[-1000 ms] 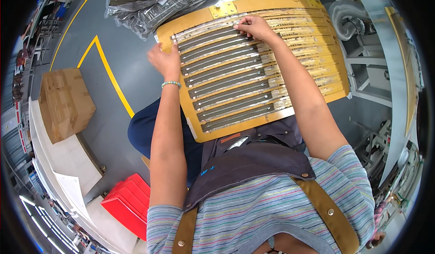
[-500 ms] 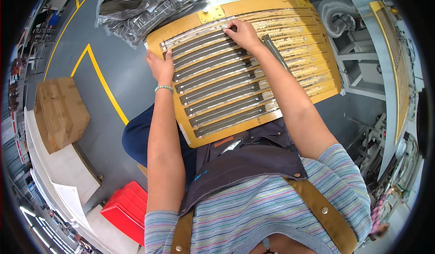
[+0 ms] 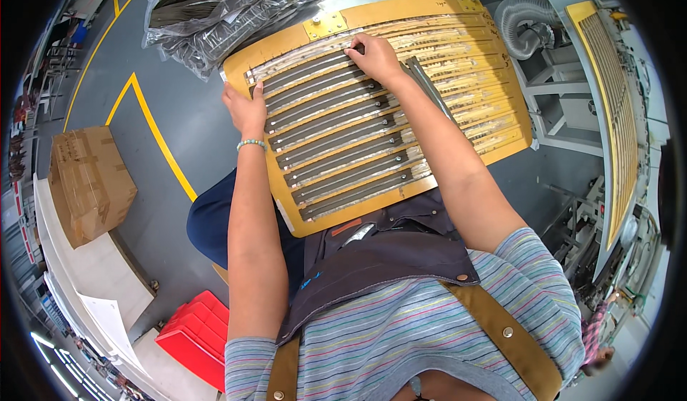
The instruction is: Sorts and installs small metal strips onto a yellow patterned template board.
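Slotted yellow board (image 3: 315, 226) and dark strips before the person, seen from above. The right hand (image 3: 376, 59) forms a narrow grip, thumb and index finger pinched together on the right end of the farthest dark strip (image 3: 304, 69). From this grip the strip extends leftward along its row, most of its length outside the fingers. The left hand (image 3: 245, 108), with a beaded bracelet (image 3: 250, 143) at the wrist, is spread at the board's left edge, its thumb beside the strip's left end; whether it clasps the board cannot be told. Further dark strips (image 3: 336, 152) occupy the rows nearer the body. Loose dark strips (image 3: 431, 90) lie across the board, just right of the right forearm. Beyond the far edge: clear plastic bags (image 3: 215, 36). Left: a cardboard box (image 3: 93, 186) and a red bin (image 3: 197, 333).
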Motion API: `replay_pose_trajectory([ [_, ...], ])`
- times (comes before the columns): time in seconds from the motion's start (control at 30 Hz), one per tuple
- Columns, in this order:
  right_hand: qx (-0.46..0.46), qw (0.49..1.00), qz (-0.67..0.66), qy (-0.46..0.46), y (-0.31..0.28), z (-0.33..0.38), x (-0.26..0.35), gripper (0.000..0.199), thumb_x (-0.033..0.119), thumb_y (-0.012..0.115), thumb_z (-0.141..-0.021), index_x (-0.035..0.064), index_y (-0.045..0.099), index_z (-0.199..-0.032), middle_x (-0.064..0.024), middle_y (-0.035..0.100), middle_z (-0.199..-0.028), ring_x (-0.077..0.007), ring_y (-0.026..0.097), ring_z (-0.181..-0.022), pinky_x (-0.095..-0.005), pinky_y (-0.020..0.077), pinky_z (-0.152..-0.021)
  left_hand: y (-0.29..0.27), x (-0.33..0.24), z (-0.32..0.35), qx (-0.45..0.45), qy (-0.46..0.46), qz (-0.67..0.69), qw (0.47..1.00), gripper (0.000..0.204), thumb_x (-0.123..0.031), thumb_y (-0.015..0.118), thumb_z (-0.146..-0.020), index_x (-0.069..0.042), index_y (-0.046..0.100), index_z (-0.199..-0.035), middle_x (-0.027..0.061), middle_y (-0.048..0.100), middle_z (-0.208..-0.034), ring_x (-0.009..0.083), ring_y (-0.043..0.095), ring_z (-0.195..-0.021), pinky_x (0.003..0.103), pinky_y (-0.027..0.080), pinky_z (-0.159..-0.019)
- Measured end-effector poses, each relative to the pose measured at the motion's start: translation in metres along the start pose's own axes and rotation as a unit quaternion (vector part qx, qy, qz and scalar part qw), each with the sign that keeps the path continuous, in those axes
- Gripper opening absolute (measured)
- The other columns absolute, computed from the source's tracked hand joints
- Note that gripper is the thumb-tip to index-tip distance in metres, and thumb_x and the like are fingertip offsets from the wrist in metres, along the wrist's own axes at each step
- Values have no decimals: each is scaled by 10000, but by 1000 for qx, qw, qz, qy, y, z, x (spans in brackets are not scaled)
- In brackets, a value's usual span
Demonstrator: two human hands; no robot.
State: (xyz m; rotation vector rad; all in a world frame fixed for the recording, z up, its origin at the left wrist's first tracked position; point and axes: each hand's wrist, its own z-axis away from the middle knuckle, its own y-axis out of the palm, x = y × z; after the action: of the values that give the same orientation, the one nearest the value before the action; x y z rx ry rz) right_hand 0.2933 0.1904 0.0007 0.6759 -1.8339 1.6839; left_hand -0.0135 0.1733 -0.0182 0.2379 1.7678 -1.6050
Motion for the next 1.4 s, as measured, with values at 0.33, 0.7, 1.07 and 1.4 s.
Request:
replay_pose_trajectory([
  [0.33,-126,978,165,-18,-13,21,16,471,374,701,-932,35,573,-1233,-180,579,-1166,-394,682,-889,-490,561,-737,6,7,11,-166,60,-60,982,958,-427,780,-868,6,280,-1561,199,333,-1573,408,448,-1381,516,357,-1151],
  [0.7,-171,980,102,-26,-34,58,-45,393,341,623,-988,77,583,-1276,-155,579,-1130,-387,647,-865,-481,534,-720,40,-102,37,162,535,-60,827,341,-136,627,-973,-130,670,-1311,12,588,-1436,322,423,-1410,485,333,-1151],
  [1.07,-190,978,83,-33,-34,58,-45,361,300,629,-978,79,576,-1258,-140,581,-1084,-378,650,-842,-479,534,-700,57,-116,31,161,596,-86,782,397,-183,648,-960,-107,649,-1350,5,569,-1451,285,446,-1394,431,362,-1142],
  [1.4,-177,979,105,-13,-33,57,-47,344,254,635,-955,95,573,-1254,-128,593,-1141,-388,656,-890,-491,536,-747,66,-124,33,158,625,-78,760,365,-190,637,-958,-33,634,-1288,42,602,-1362,261,505,-1314,411,417,-1103],
])
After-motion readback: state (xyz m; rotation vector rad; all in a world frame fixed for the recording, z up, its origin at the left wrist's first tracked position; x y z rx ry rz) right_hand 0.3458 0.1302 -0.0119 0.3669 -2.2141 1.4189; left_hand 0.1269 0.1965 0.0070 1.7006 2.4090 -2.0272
